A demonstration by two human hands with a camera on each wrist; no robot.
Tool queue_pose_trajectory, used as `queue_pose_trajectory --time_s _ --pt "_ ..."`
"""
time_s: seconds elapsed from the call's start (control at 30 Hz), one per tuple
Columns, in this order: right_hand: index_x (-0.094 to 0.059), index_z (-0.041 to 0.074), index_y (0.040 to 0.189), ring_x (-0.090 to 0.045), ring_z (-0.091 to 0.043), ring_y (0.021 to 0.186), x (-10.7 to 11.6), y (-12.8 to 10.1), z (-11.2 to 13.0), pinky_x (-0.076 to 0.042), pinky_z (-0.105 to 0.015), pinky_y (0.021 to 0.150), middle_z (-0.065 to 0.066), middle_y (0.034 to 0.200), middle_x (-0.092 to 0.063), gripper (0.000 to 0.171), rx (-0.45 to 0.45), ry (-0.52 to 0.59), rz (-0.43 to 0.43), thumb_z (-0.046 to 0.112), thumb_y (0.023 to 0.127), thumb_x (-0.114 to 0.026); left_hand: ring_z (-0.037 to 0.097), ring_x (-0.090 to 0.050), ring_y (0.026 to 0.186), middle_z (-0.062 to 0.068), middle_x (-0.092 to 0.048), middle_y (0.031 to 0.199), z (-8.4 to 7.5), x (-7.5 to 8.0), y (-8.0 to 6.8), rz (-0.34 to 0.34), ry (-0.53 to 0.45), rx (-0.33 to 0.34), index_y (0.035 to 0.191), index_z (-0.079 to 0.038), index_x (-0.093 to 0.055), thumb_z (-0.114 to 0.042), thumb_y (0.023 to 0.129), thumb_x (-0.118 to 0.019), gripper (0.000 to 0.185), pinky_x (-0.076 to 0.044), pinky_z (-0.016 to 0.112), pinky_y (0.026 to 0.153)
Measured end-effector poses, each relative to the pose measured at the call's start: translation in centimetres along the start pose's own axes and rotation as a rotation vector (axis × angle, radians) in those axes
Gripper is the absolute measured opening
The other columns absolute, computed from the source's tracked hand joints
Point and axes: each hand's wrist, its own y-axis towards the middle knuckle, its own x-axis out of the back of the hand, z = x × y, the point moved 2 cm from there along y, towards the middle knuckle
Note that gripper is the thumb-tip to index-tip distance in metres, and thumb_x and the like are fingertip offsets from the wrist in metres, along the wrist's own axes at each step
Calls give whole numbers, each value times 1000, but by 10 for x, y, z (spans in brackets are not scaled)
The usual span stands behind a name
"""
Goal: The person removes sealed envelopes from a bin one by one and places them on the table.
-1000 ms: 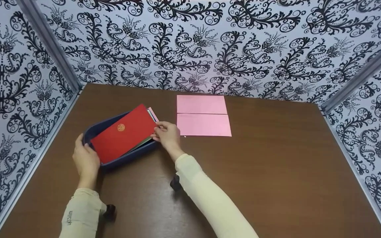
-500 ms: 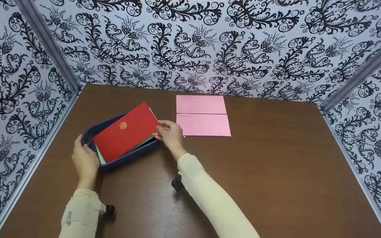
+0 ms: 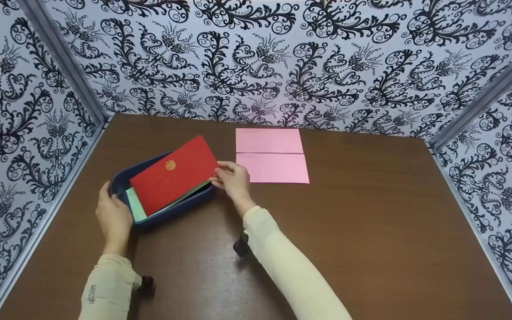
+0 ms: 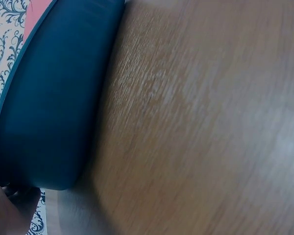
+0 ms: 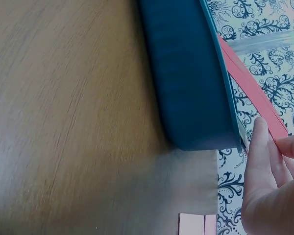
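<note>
A dark blue tray (image 3: 125,174) sits left of centre on the brown table (image 3: 362,231). My right hand (image 3: 233,178) pinches the right edge of a red envelope (image 3: 174,175) with a gold seal, holding it over the tray. Under it a pale green envelope (image 3: 135,205) shows at the tray's left end. My left hand (image 3: 113,214) grips the tray's near-left rim. The right wrist view shows the tray wall (image 5: 191,83), the red envelope's edge (image 5: 250,90) and my fingers (image 5: 264,161) on it. The left wrist view shows the tray's outer wall (image 4: 54,103).
Two pink envelopes (image 3: 270,155) lie side by side on the table behind my right hand. Patterned black-and-white walls (image 3: 282,62) close in the table at the back and both sides. Bare wood stretches to the right and front.
My right hand has drawn the red envelope to the right and slightly up, uncovering the green envelope at the tray's left end. The left hand has stayed on the rim.
</note>
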Motion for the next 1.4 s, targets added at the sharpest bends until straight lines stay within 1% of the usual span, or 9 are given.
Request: queue_pose_trajectory --time_s 0.1,0.3,0.4,0.47,0.7,0.87,1.07,1.27,1.4 --pt "-66 -9 120 -71 -11 63 3 0 -1 -62 -25 65 -22 94 -74 28 -9 13 -1 -4 93 -64 46 -40 140 27 -42 153 0 0 0 -2 -4 -1 153 -5 -33 -6 105 -31 48 -32 56 117" --pt "-64 -9 122 -69 -9 61 9 1 0 -62 -25 67 -9 83 -70 29 -40 66 -1 -5 94 -61 45 -39 141 26 -41 154 0 0 0 4 -1 2 154 -5 -32 -6 106 -30 49 -31 56 118" --pt "-63 -9 123 -69 -9 62 11 1 2 -62 -26 68 -5 80 -67 29 -50 87 0 -5 94 -60 46 -39 141 26 -41 154 1 0 0 5 4 1 154 -4 -32 -6 106 -30 49 -31 56 118" --pt "-62 -9 123 -69 -9 61 13 1 3 -62 -26 68 -5 79 -67 29 -50 98 -1 -5 94 -60 46 -39 141 27 -41 153 1 -1 1 4 8 1 154 -4 -32 -6 106 -30 49 -31 57 118" --pt "-61 -10 125 -70 -9 62 22 1 6 -61 -23 65 -3 76 -67 31 -63 164 8 -5 95 -59 46 -37 142 27 -39 155 1 -1 0 16 13 -7 155 -4 -30 -8 106 -28 49 -30 56 118" --pt "-61 -8 125 -70 -9 63 27 0 6 -62 -24 67 -3 79 -66 30 -80 147 2 -3 95 -59 44 -36 144 26 -37 156 1 -1 0 26 12 6 156 -6 -28 -9 107 -26 50 -30 56 119" --pt "-62 -8 124 -70 -10 63 29 0 5 -62 -25 69 -4 78 -67 29 -92 156 -5 -2 96 -60 45 -36 144 26 -37 156 2 -1 1 38 7 20 157 -7 -27 -10 107 -26 50 -29 56 119" --pt "-63 -8 122 -71 -11 63 33 1 5 -62 -31 75 -5 77 -69 27 -99 162 -13 -2 96 -60 44 -35 145 25 -35 157 2 -1 1 55 3 38 158 -8 -25 -12 107 -25 51 -29 56 120" --pt "-63 -8 123 -70 -11 63 35 2 5 -63 -31 74 -4 77 -69 29 -100 164 -15 -3 95 -60 44 -35 145 25 -35 157 2 -1 1 58 3 35 158 -8 -24 -12 107 -24 51 -29 55 120"
